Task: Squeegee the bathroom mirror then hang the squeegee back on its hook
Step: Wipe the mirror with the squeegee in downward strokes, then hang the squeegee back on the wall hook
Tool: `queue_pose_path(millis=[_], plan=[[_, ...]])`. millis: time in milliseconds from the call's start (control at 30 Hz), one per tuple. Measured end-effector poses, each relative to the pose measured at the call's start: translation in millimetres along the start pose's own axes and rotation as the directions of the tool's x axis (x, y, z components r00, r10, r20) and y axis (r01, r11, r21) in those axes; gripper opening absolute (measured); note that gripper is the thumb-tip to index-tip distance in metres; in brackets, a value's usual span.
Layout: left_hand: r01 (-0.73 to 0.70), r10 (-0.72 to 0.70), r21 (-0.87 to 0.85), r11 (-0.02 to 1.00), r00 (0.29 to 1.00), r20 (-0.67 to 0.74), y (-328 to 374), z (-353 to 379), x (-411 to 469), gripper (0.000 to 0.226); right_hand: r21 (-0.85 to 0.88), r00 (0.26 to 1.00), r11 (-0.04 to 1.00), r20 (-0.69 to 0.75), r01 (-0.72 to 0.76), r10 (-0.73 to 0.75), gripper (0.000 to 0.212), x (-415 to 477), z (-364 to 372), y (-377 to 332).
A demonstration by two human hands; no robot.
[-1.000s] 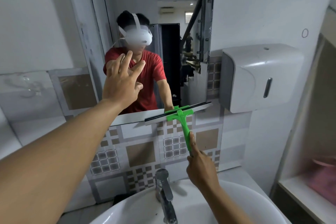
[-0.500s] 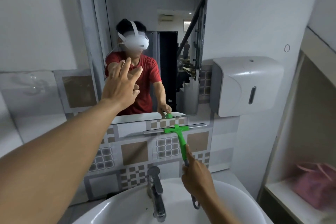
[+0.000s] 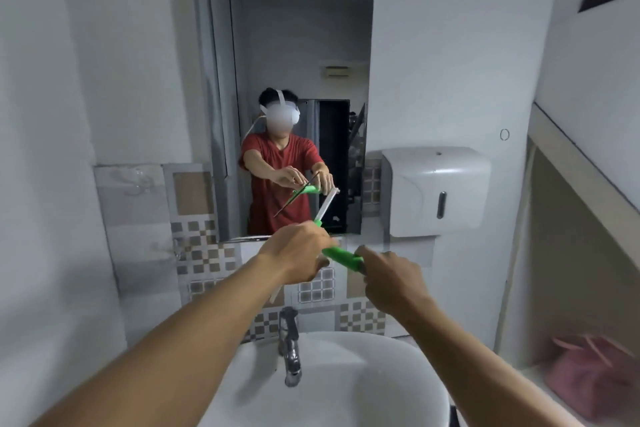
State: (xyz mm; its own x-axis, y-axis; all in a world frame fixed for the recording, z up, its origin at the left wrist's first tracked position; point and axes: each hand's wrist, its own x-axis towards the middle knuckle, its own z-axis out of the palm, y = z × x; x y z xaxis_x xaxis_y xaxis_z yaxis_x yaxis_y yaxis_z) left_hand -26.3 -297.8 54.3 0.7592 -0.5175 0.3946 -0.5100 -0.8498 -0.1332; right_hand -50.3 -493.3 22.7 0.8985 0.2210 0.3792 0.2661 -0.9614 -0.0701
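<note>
The squeegee [image 3: 341, 255] has a green handle and a long white blade, and it hangs in the air in front of the lower edge of the mirror [image 3: 298, 45], above the sink. My right hand [image 3: 391, 276] is closed around the end of the green handle. My left hand [image 3: 298, 253] is closed over the squeegee's head, hiding where handle and blade meet. The blade runs steeply, its top end poking up past my left hand and its bottom end showing below my wrist. The mirror reflects a person holding the squeegee with both hands.
A white sink [image 3: 329, 378] with a chrome faucet [image 3: 289, 340] lies directly below my hands. A white paper dispenser [image 3: 436, 191] is mounted right of the mirror, with a small ring [image 3: 504, 134] on the wall above it. A clear hook [image 3: 138, 180] sits on the left tiles. A pink bag [image 3: 588, 374] rests on the right shelf.
My left hand dropped from the mirror and closed on the squeegee's head. The squeegee came off the tiled wall and its blade turned from level to steep. The view pulled back.
</note>
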Motion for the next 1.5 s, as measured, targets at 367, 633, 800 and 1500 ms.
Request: queue_pose_path(millis=[367, 633, 800, 1500], plan=[[0.149, -0.154, -0.093, 0.984, 0.987, -0.051, 45.1, -37.1, -28.0, 0.013, -0.034, 0.965, 0.976, -0.147, 0.216, -0.219, 0.012, -20.6, -74.8, -2.3], [0.298, -0.325, -0.2, 0.933, 0.937, -0.123, 30.5, -44.4, -70.1, 0.011, 0.633, 0.976, 0.774, -0.178, 0.019, 0.122, 0.054, -9.2, -94.1, -1.9], [0.349, -0.384, -0.244, 0.905, 0.916, -0.114, 14.8, -43.5, -94.6, 0.007, 0.925, 0.975, 0.379, -0.06, -0.026, 0.215, 0.044, 7.6, -89.7, -42.7], [0.439, -0.81, -0.816, 0.375, 0.583, -0.059, -171.4, -9.1, -156.0, 0.027, 0.914, 0.972, 0.385, -0.037, 0.126, -0.231, 0.035, 150.2, 6.1, -265.6]])
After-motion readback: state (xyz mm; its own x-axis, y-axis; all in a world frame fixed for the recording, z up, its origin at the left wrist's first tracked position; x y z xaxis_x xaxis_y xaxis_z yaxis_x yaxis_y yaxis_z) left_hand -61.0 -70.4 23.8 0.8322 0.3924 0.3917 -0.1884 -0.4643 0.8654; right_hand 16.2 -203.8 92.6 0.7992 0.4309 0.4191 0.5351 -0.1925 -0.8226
